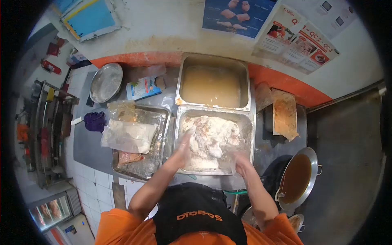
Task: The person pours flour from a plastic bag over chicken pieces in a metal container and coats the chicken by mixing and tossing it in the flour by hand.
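Observation:
Several chicken pieces [214, 149] coated in white flour [204, 162] lie in a rectangular steel pan [252, 141] in front of me. My left hand [184, 150] reaches over the pan's left side with its fingers stretched forward, beside the floured pieces. At the pan's right side is my right hand [241, 162], smeared by motion, so its finger shape is unclear. Both hands seem to wear thin clear gloves. Behind the flour stands a second steel pan [246, 87] holding cloudy yellowish liquid.
On the left, a metal tray [165, 141] bears a plastic bag [132, 136] of something pale. A round metal bowl [106, 83], blue box [143, 87] and purple cloth [94, 121] are nearby. At right stand a crumb-coated container [285, 112] and a wok [314, 163] of brown liquid.

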`<state>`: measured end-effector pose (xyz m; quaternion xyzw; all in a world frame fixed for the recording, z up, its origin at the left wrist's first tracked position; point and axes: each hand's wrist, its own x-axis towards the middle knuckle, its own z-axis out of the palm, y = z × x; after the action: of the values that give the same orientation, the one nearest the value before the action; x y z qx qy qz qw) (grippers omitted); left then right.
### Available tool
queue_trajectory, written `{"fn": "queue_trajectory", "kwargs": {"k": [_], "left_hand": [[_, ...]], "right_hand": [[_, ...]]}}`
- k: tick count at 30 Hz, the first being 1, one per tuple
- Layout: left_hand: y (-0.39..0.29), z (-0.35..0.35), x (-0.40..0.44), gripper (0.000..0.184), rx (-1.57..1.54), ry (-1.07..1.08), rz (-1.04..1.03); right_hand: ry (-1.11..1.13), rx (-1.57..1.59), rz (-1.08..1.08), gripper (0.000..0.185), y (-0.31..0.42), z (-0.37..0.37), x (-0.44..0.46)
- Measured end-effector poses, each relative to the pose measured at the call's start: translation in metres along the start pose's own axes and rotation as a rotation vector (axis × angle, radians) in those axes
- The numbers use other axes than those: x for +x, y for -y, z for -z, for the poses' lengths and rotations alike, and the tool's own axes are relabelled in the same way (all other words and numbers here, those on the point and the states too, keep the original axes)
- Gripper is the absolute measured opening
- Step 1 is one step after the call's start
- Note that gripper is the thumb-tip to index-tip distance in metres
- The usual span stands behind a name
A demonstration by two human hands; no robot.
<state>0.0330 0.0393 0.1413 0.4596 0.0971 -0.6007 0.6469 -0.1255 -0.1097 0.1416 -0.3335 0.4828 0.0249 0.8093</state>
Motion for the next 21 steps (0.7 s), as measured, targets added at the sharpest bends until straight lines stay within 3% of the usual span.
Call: {"fn": "queue_trajectory", "kwargs": {"k": [2,4,6,8,9,10,11,12,14,15,17,21], "left_hand": [[0.055,0.045,0.078,0.076,0.313,-0.23,-0.11],[0.098,0.077,0.127,0.074,0.616,-0.395,-0.201],[0.085,0.059,0.094,0.068,0.457,-0.149,-0.303],[0.061,0.041,0.065,0.05,0.168,-0.151,-0.086],[0.037,0.028,0.047,0.047,0.024,-0.124,0.065],[0.023,0.023,0.039,0.046,-0.124,-0.091,0.208],[0.033,0.048,0.052,0.049,-0.069,0.035,0.02],[0.022,0.042,0.047,0.05,-0.055,-0.01,0.026],[0.004,0.027,0.024,0.054,-0.038,-0.121,0.054],[0.032,0.044,0.062,0.062,0.004,-0.23,-0.106],[0.017,0.026,0.072,0.062,-0.037,-0.214,-0.049],[0.03,0.045,0.107,0.07,0.101,-0.118,0.038]], "right_hand": [[0.08,0.12,-0.14,0.036,-0.023,0.013,0.047],[0.131,0.02,-0.042,0.038,-0.039,0.013,0.083],[0.058,-0.174,0.084,0.039,-0.043,-0.008,0.081],[-0.151,-0.448,0.257,0.037,-0.028,-0.04,0.046],[-0.051,-0.537,0.337,0.038,-0.043,-0.019,0.059],[-0.062,-0.414,0.34,0.039,-0.034,-0.014,0.045],[-0.073,-0.298,0.345,0.039,-0.021,-0.009,0.026],[-0.08,-0.184,0.36,0.04,-0.006,-0.004,0.016],[-0.11,-0.348,0.263,0.041,0.015,0.032,0.046],[-0.124,-0.429,0.205,0.042,0.016,0.044,0.063],[-0.118,-0.333,0.36,0.039,0.01,0.027,0.091],[-0.022,-0.306,0.257,0.042,-0.008,0.041,0.142]]}}
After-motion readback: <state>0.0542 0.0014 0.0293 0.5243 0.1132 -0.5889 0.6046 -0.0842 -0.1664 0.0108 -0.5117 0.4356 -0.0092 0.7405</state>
